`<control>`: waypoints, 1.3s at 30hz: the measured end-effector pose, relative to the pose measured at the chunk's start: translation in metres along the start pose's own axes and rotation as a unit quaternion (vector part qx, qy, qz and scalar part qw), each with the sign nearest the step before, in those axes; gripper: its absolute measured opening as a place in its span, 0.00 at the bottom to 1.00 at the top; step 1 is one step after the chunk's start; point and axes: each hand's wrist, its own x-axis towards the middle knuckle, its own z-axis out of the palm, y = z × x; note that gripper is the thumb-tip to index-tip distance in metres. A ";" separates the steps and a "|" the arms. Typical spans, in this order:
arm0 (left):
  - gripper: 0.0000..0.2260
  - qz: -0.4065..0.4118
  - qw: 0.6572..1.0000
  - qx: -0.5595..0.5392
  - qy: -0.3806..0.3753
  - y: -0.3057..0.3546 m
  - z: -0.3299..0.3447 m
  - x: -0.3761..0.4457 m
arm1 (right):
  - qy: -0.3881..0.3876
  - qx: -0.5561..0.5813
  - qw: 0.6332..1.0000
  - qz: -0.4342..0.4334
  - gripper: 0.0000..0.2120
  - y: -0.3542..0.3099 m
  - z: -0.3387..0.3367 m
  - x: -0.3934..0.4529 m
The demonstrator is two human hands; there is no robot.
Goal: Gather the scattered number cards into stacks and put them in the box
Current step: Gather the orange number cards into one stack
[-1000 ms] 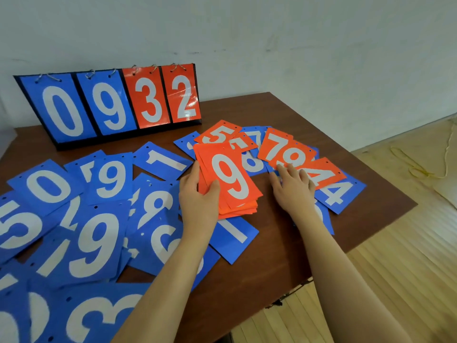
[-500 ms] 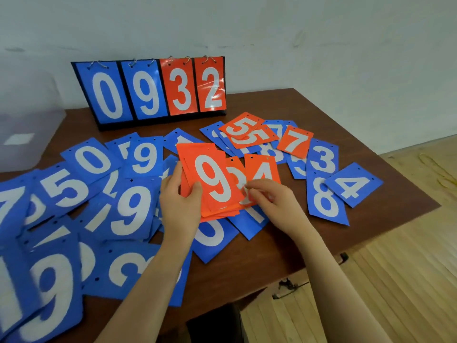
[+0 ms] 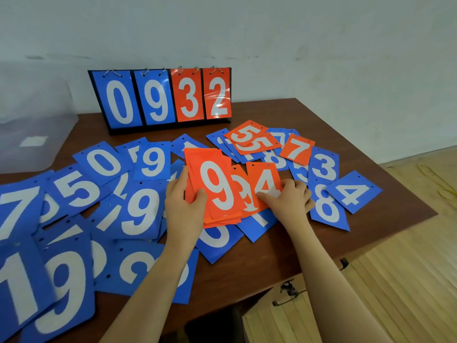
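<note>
Orange number cards are being collected into one pile; the orange stack, topped by a 9, is held by the left hand, thumb curled over its near face and fingers curled behind its left edge. Two further orange cards, a partly hidden one and the orange 4 card, are pinched by the right hand and lie against the stack's right side, overlapping it. Loose orange 5 cards and an orange 7 card remain on the wooden table further back, on top of blue cards that are spread across most of the surface. A translucent box stands at the far left, well apart from both hands.

The cards are judged thin, light and glossy, with punched holes at one short edge; some flex is expected, and sliding between faces is likely. A stack is best gripped across its long edges, thumb on top; flat single cards are best slid off another card's edge before being pinched. The pile should be squared before it is carried, since an uneven stack may fan out and shed cards.
</note>
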 end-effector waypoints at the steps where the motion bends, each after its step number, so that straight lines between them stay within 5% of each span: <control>1: 0.23 0.000 1.000 0.000 0.000 0.000 -0.002 -0.001 | 0.002 0.013 1.000 0.002 0.38 -0.001 0.000 0.000; 6: 0.23 0.010 1.000 -0.010 0.011 0.004 -0.012 -0.007 | 0.073 0.185 0.976 -0.086 0.19 -0.008 -0.005 -0.013; 10: 0.23 0.019 0.999 -0.012 0.024 0.005 -0.024 -0.009 | 0.136 0.316 0.925 -0.162 0.16 -0.018 -0.016 -0.039; 16: 0.23 -0.001 0.998 -0.063 0.029 0.005 -0.034 -0.014 | 0.069 0.465 0.866 -0.172 0.16 -0.045 -0.009 -0.085; 28: 0.25 0.007 0.998 -0.055 0.021 -0.004 -0.046 -0.021 | 0.022 0.326 0.919 -0.221 0.15 -0.070 0.036 -0.106; 31: 0.25 0.006 0.998 -0.044 0.032 -0.007 -0.048 -0.016 | 0.038 0.303 0.938 -0.166 0.15 -0.060 0.027 -0.090; 35: 0.25 -0.002 0.998 -0.039 0.040 -0.010 -0.051 -0.010 | 0.018 0.113 0.991 -0.068 0.25 -0.042 0.018 -0.059; 39: 0.25 -0.008 0.998 -0.038 0.040 -0.015 -0.051 -0.010 | -0.009 -0.005 0.999 -0.050 0.33 -0.033 0.019 -0.046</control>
